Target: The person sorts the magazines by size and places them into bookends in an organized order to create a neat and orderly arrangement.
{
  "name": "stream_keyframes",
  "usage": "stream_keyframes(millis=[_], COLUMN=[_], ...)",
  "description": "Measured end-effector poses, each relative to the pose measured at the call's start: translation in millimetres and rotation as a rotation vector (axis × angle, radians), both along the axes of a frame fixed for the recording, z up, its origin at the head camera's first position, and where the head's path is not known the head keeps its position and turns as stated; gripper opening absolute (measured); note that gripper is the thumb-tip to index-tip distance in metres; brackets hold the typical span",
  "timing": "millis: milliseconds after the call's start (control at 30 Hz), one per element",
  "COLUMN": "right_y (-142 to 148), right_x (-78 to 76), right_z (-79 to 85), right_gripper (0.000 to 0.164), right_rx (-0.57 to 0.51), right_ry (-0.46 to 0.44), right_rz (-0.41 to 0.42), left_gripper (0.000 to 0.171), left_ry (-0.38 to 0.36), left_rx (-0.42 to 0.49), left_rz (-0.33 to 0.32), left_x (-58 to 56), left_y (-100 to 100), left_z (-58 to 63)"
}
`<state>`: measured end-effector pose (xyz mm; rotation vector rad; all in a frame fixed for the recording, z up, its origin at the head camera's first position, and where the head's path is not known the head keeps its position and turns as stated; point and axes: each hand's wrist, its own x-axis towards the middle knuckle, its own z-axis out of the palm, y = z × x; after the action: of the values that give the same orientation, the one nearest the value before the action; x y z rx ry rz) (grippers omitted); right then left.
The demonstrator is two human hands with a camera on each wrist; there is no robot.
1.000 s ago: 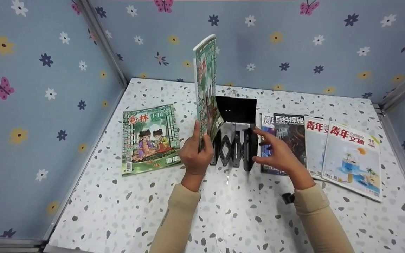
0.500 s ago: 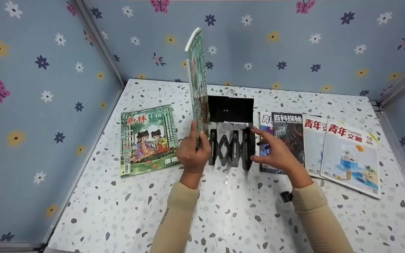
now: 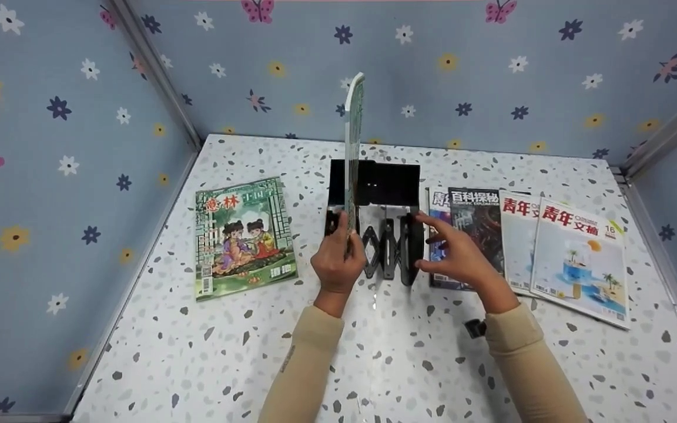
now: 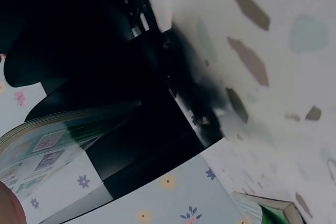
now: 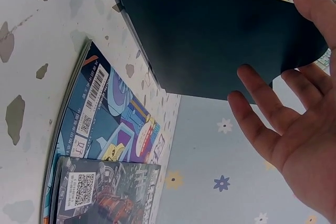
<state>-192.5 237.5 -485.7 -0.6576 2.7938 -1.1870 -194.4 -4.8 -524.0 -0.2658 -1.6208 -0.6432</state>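
Observation:
In the head view my left hand [image 3: 338,261] pinches a green-covered magazine [image 3: 353,129] near its lower end. The magazine stands upright, edge-on to me, over the left part of a black expandable book rack [image 3: 388,182]. Its pages [image 4: 47,150] show beside the dark rack panels in the left wrist view. My right hand [image 3: 459,252] spans the rack's right end panel [image 5: 215,40], thumb at one edge and forefinger at the other, with the other fingers spread beside the panel's outer face. The rack's left end is partly hidden by the left hand and the magazine.
Another green magazine [image 3: 247,238] with two cartoon figures lies flat at the left. Several magazines [image 3: 579,264] lie overlapping in a row to the right, close to the right hand. Flower-patterned walls [image 3: 462,70] border the speckled white table [image 3: 397,358].
The magazine in my left hand first swung slightly left, then moved right and lower over the rack, turning edge-on. The right hand keeps its place at the rack's end panel.

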Motion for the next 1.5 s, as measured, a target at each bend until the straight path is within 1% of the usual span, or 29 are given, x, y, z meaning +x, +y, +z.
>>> stream_keyframes(millis=[67,133,233,300,400,567,667,833,1000,1067,1167,1233,1333,1500], right_y=[0,1,1,1,0,0,-1,-1,-2,-2,-3,-3,-4,-5], right_x=[-0.3,-0.4,0.5,1.1,1.6,1.6,0.7,-0.3,-0.4,-0.1,0.9,1.5,1.8,2.1], right_z=[0.8,0.6,0.9,0.8,2.4,3.9,3.7,3.5,2.0,1.3,0.4,0.0,-0.2,-1.2], right_gripper=[0.089,0.088,0.087,0.087,0.086,0.087,0.087,0.086,0.086,0.086,0.085,0.085,0.086,0.087], right_rx=[-0.003,-0.004,-0.005,-0.005,-0.004,0.010,0.006,0.001,0.005,0.001,0.000,-0.001,-0.001,0.005], right_ry=[0.006,0.011,0.019,0.020,0.021,0.009,-0.003,-0.003,0.000,0.001,0.002,0.005,0.013,0.019], right_rz=[-0.003,-0.004,0.002,0.003,-0.002,-0.011,-0.015,-0.015,-0.020,-0.018,-0.014,-0.014,-0.016,-0.013], left_gripper=[0.052,0.046,0.034,0.030,0.027,0.028,0.028,0.025,0.021,0.023,0.030,0.034,0.039,0.048], left_ry=[-0.004,-0.013,-0.034,-0.063,-0.111,-0.180,-0.253,-0.423,-0.577,-0.651,-0.750,-0.785,-0.798,-0.834], left_rx=[0.003,0.006,-0.001,-0.011,-0.027,-0.025,0.021,0.163,0.299,0.340,0.379,0.383,0.380,0.393], left_rz=[-0.021,-0.031,-0.030,-0.027,-0.028,-0.054,-0.103,-0.223,-0.348,-0.398,-0.461,-0.496,-0.532,-0.554], left_x=[-1.5,-1.8,-0.4,1.0,3.8,11.9,18.0,26.7,31.8,33.1,34.0,33.7,33.0,32.0], left_y=[1,2,4,4,4,6,9,13,14,14,13,12,12,12], left_z=[-2.6,-4.9,-8.4,-11.1,-14.8,-20.0,-20.4,-22.5,-25.1,-25.4,-27.2,-28.4,-29.7,-31.8])
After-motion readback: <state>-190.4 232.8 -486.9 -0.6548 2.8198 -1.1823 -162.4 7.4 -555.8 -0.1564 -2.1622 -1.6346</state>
